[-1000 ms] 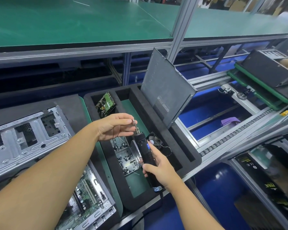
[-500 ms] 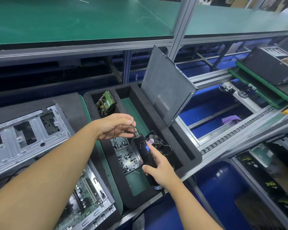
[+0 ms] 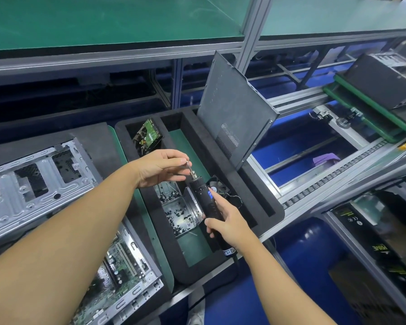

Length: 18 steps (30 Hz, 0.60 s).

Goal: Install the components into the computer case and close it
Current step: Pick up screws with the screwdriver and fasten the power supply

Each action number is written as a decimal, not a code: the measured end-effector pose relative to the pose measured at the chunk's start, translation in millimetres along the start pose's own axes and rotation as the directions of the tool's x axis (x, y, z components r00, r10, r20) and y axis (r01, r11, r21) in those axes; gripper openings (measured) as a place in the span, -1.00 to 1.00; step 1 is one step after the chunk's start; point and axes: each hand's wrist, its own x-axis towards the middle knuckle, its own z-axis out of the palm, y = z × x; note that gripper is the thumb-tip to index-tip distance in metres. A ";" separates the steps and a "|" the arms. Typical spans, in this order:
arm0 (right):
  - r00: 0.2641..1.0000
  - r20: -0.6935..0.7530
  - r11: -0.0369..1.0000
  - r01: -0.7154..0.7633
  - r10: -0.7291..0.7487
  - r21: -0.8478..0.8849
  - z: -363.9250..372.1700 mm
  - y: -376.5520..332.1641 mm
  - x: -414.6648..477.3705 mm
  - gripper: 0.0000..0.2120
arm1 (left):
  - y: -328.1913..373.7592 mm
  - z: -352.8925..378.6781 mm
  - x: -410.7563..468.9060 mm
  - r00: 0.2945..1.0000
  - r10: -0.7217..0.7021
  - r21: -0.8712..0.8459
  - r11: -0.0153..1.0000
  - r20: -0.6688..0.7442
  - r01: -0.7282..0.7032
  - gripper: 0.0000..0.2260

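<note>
My right hand (image 3: 229,221) is wrapped round the lower body of the driver (image 3: 203,195), with the thumb laid along its side. It holds the tool tilted, nose up and away from me. My left hand (image 3: 158,168) meets the tool at the nose: thumb and forefinger pinch the bit (image 3: 189,167) standing in the chuck, and the other fingers are curled loosely beneath. I cannot tell whether the bit is fully seated. The hands are close together, joined only through the tool, and both hang above the black foam tray (image 3: 265,202). Directly under the driver, in the tray's long green-floored compartment, sits the clear screw box (image 3: 177,213), which holds loose dark screws. The fan (image 3: 219,186) lies in a pocket just right of the driver. The drive (image 3: 148,136) stands tilted on edge in the far-left pocket, circuit side showing. The panel (image 3: 234,113) stands in a slot along the tray's right side, leaning to the right. The case (image 3: 33,184) lies just left of the tray with its open side up, and the board (image 3: 117,273) is visible at its near end. My left forearm crosses above it. A conveyor (image 3: 338,170) runs to the right of the tray. A green-topped shelf (image 3: 103,19) spans the far side.
</note>
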 end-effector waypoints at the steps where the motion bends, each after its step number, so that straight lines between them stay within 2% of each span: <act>1: 1.000 0.002 1.000 -0.005 0.005 0.004 -0.1 0.6 0.8 -0.23 | -0.4 -0.2 1.0 1.000 0.003 0.009 1.000 -0.008 -0.003 -0.84; 7: 0.999 -0.001 0.999 -0.035 0.035 0.037 0.0 8.6 2.1 -0.23 | -3.7 -4.2 5.9 1.000 0.003 0.074 0.997 0.008 -0.003 -0.89; 10: 0.997 -0.031 0.996 -0.070 0.072 0.059 -2.4 17.0 2.3 -0.21 | -7.1 -8.3 10.5 0.991 0.034 0.104 0.994 -0.132 -0.020 -0.93; 12: 0.990 -0.071 0.989 -0.114 0.120 0.090 -6.4 25.1 3.2 -0.21 | -12.5 -12.5 13.5 0.973 0.047 0.290 0.957 -0.227 0.021 -0.94; 14: 0.981 -0.108 0.980 -0.147 0.162 0.133 -11.8 33.5 4.5 -0.24 | -22.8 -13.5 17.4 0.976 -0.021 0.572 0.808 -0.215 0.143 -0.98; 16: 0.974 -0.133 0.971 -0.159 0.184 0.178 -17.3 41.3 7.7 -0.26 | -35.3 -9.1 25.0 0.965 -0.173 0.809 0.527 -0.195 0.258 -0.92; 18: 0.967 -0.142 0.963 -0.180 0.211 0.200 -22.0 47.3 11.1 -0.26 | -46.1 -1.3 34.1 0.920 -0.314 0.885 0.321 -0.235 0.336 -0.91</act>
